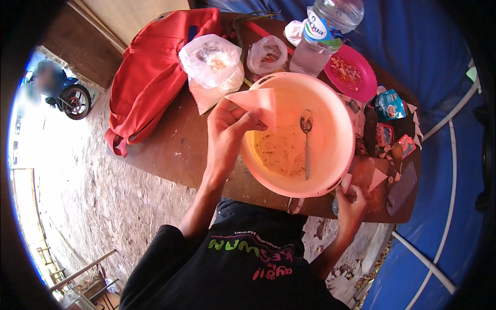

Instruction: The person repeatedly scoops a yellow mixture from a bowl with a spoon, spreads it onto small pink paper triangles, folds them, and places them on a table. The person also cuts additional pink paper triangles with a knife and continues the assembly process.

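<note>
My left hand (230,124) pinches a thin, pale, pointed sheet (266,103) by its corner, over the left rim of a round, light-coloured plastic basin (330,111). A shallow, lumpy orange-brown mixture (279,155) lies in the basin's bottom. Leaning inside, a metal spoon (307,150) has some mixture in its bowl. At the basin's lower right rim my right hand (352,204) has its fingers closed around a small pale piece; whether that is the basin's handle or something separate, I cannot tell. Beside this hand a pale triangular piece (377,179) rests on the brown table.
A red bag (160,67) lies at the table's left. Behind the basin stand plastic bags (212,62) of pale contents, a large water bottle (320,44) and a pink plate (356,77) of chopped food. Small packets (390,105) and scraps crowd the right side, near blue sheeting (439,170).
</note>
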Demonstrator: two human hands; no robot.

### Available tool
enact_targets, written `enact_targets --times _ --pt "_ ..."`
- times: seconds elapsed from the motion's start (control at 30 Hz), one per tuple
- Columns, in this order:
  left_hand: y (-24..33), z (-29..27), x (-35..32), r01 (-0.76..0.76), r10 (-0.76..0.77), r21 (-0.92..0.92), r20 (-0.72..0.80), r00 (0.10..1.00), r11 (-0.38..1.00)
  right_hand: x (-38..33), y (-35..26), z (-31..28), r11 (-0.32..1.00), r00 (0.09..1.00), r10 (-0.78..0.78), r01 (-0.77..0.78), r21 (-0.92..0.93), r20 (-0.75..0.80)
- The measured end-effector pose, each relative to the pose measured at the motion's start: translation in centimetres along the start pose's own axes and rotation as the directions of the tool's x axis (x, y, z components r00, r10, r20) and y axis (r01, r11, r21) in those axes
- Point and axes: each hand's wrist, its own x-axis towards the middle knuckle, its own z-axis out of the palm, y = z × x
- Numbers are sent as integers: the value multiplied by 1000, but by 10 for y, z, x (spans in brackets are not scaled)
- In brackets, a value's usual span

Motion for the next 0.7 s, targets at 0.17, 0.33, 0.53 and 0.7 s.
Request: enact_targets --times 0.17,0.33,0.53,0.7 --pt "-3 -3 -1 -72 71 1 30 997 997 1 -25 -35 996 979 46 -28 89 -198" --pt "-6 -6 -2 -214 195 97 172 966 972 0 -68 -44 886 965 -129 215 411 -228" --pt "-19 -6 8 -250 243 96 82 967 964 12 -127 -28 892 822 -452 425 157 347" --pt "-29 -5 7 -193 191 64 45 981 979 38 -149 14 824 680 -465 567 -3 567"
